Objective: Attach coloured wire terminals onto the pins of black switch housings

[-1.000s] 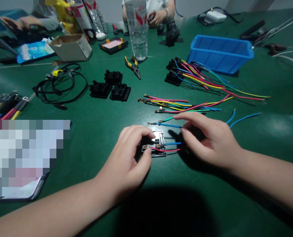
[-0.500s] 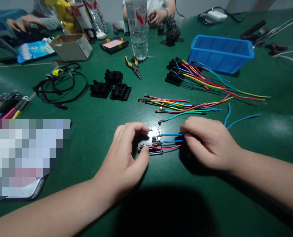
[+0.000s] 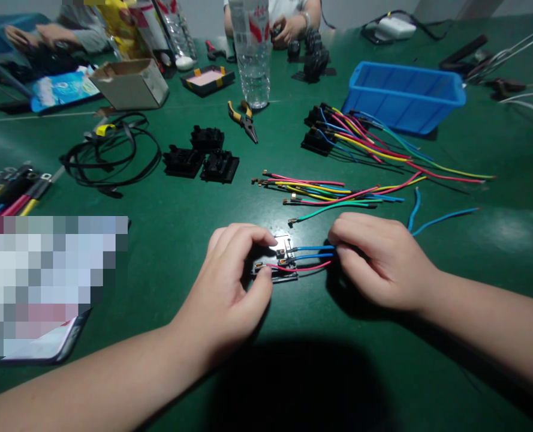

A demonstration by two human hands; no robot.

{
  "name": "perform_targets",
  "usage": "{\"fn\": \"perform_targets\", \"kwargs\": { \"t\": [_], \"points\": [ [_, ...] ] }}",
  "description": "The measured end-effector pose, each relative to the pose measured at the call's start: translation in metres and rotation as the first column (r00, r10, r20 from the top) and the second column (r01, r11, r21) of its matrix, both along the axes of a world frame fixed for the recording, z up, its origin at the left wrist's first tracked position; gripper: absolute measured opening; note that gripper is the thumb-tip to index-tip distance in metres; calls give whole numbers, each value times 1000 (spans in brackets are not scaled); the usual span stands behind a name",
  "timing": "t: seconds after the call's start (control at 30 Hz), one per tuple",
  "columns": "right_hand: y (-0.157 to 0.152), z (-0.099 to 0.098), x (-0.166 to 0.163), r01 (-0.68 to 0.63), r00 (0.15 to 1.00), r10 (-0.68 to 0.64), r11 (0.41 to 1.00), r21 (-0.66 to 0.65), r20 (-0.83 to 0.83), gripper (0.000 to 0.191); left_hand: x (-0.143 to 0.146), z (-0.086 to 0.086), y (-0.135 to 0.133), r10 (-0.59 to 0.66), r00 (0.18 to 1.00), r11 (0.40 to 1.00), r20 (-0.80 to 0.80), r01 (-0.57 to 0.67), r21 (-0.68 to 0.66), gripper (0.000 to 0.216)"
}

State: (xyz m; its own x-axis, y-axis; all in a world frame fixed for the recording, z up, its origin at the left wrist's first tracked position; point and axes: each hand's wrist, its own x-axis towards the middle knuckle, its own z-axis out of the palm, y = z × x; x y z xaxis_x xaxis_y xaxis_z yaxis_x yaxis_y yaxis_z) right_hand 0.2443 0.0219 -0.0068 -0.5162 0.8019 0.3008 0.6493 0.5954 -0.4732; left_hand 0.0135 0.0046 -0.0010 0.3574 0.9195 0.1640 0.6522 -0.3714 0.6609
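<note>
My left hand [image 3: 237, 270] grips the left side of a small black plastic housing [image 3: 286, 275] on the table, thumb at its near edge and fingers at its far side. Metal terminals sit in the housing, with two blue wires [image 3: 313, 248] and a red wire [image 3: 306, 270] running out to the right. My right hand [image 3: 374, 258] is closed, pinching the blue wires between thumb and fingers. The red wire ends close by the right fingertips. Just beyond the hands lie loose terminal wires [image 3: 320, 191] in red, yellow, blue and green.
Three black housings [image 3: 207, 139] lie at the middle left, near yellow-handled pliers [image 3: 243, 122]. Wired housings [image 3: 318, 141] rest before a blue bin [image 3: 405, 99]. A bottle [image 3: 253, 60], a cardboard box [image 3: 133, 87] and a coiled cable [image 3: 113, 150] stand or lie farther off. Two co-workers' hands show at the back.
Both hands keep their hold on the housing and the wires. The view has shifted very slightly; the left fingertips have edged a little to the right.
</note>
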Motion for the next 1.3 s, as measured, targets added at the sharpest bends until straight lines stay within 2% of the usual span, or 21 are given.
{"fn": "perform_targets", "kwargs": {
  "t": [0.23, 0.4, 0.57, 0.67, 0.83, 1.0, 1.3],
  "points": [
    [2, 3, -2, 1, 998, -1, 1000, 8, 69, 11, 0, 2, 0, -27, 999, 1000, -29, 27, -5, 22],
    [4, 2, -2, -67, 996, 65, 997, 30, 67, 9, 0, 2, 0, -28, 999, 1000, -33, 27, -5, 21],
    [4, -1, 0, -207, 978, 205, 976, 63, 32, 28, 0, 2, 1, -34, 999, 999, -29, 33, -4, 21],
    [4, -3, 2, -246, 969, 244, 966, 75, 32, 35, -1, 2, 1, -38, 999, 999, -31, 38, -13, 21],
    [3, -3, 4, -231, 973, 230, 966, 115, 20, 44, 0, 1, 1, -28, 999, 1000, -28, 28, -3, 21],
    [2, -1, 3, -243, 970, 238, 961, 131, 50, 41, 0, 1, 0, -33, 999, 999, -32, 32, -9, 20],
    [3, 5, 2, -177, 983, 182, 966, 191, -13, 33, 1, 2, 1, -45, 999, 999, -22, 45, 6, 19]
  ]
}}
